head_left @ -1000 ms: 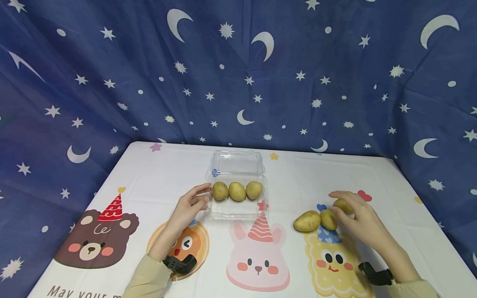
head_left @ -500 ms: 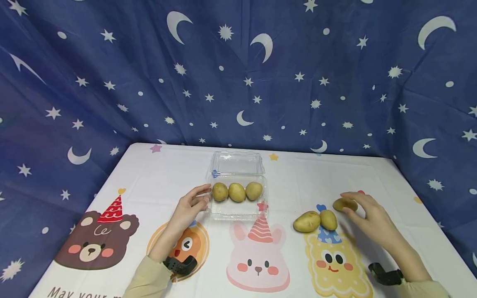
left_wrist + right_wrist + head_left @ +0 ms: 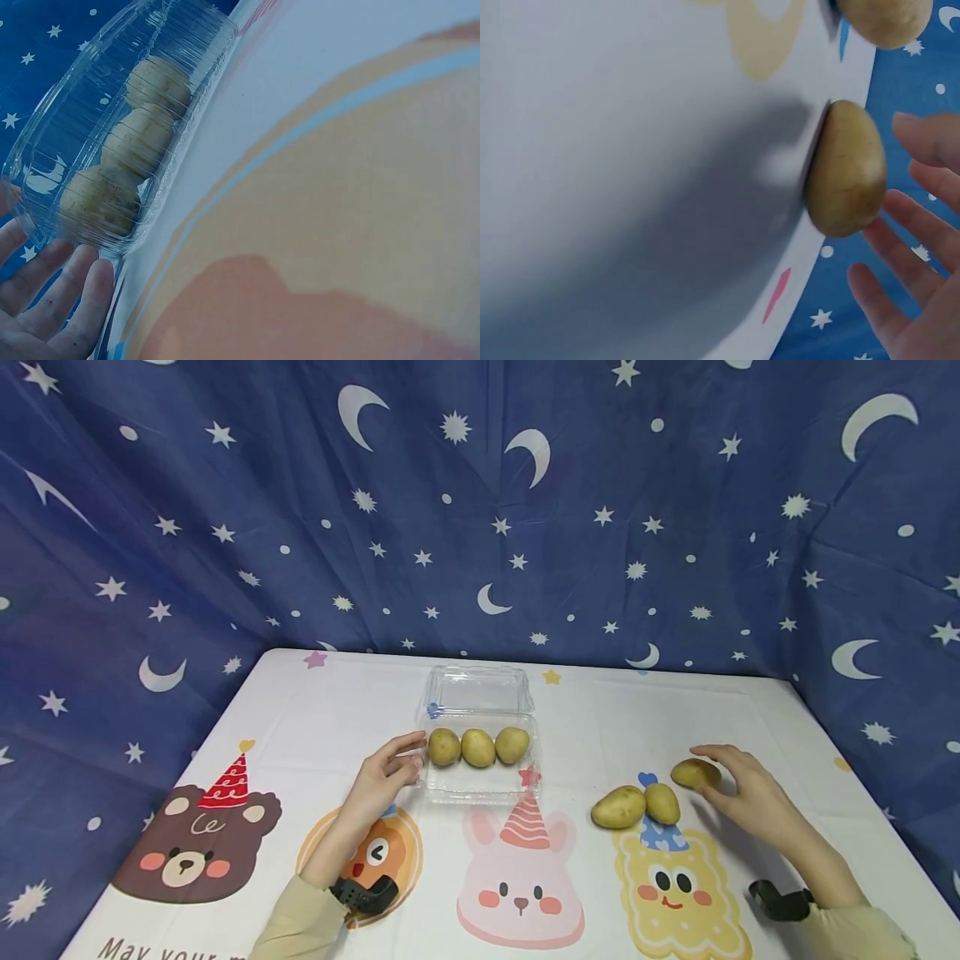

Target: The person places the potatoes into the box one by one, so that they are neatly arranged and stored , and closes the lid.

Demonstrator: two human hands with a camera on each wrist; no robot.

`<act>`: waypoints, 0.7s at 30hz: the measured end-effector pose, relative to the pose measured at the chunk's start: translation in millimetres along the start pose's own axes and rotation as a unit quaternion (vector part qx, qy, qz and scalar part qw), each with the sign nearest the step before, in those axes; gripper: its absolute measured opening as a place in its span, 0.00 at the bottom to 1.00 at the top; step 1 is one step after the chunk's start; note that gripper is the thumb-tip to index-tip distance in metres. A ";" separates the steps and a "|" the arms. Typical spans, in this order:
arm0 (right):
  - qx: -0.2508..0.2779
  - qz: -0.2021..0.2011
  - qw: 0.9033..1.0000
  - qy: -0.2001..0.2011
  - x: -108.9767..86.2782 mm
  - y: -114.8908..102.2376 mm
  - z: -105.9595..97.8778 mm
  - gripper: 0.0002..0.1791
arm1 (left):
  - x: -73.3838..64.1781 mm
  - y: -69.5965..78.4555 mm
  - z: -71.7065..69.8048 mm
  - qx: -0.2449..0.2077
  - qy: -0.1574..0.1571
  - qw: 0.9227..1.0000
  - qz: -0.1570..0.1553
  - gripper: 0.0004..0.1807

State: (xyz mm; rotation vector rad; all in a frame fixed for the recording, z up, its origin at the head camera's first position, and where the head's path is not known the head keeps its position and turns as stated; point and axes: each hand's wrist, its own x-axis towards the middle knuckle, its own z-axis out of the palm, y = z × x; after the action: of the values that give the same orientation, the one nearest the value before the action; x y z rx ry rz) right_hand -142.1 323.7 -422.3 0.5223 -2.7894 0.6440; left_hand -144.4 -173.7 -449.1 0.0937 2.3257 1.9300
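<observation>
In the head view, a clear hinged plastic container [image 3: 480, 789] stands with its lid up and three potatoes [image 3: 478, 748] in a row inside. My left hand [image 3: 381, 783] rests against the container's left side with relaxed fingers. The left wrist view has the fingertips [image 3: 94, 277] right at the container's end wall. On the right, my right hand [image 3: 750, 792] is spread loosely beside a single potato [image 3: 694, 773]. The right wrist view puts its fingers and thumb around that potato's side, not curled on it. Two more potatoes [image 3: 618, 807] lie just left of that one.
A white tablecloth [image 3: 345, 710] with printed cartoon animals covers the table. Behind the table and at its sides hangs a dark blue curtain [image 3: 420, 593] with moons and stars. Each wrist wears a black camera mount [image 3: 366, 894].
My right hand has drawn back to the right from the potatoes, uncovering the rear one, which now shows more fully. The left hand and container have stayed in place.
</observation>
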 end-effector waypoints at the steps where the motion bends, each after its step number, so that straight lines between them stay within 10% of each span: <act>1: 0.005 0.008 1.000 -0.010 0.3 1.8 0.3 0.30 | 0.1 -0.1 0.1 -0.001 0.001 1.000 0.000 0.24; 21: -0.005 0.038 0.998 -0.055 3.6 18.8 11.0 0.31 | 0.6 -0.7 0.6 -0.002 0.003 1.000 -0.002 0.24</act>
State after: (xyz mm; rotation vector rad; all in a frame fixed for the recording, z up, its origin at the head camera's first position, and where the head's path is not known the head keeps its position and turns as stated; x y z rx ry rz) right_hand -154.3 333.3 -438.0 0.4662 -2.9273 0.6353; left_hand -144.9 -173.2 -449.9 0.0824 2.3228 1.9367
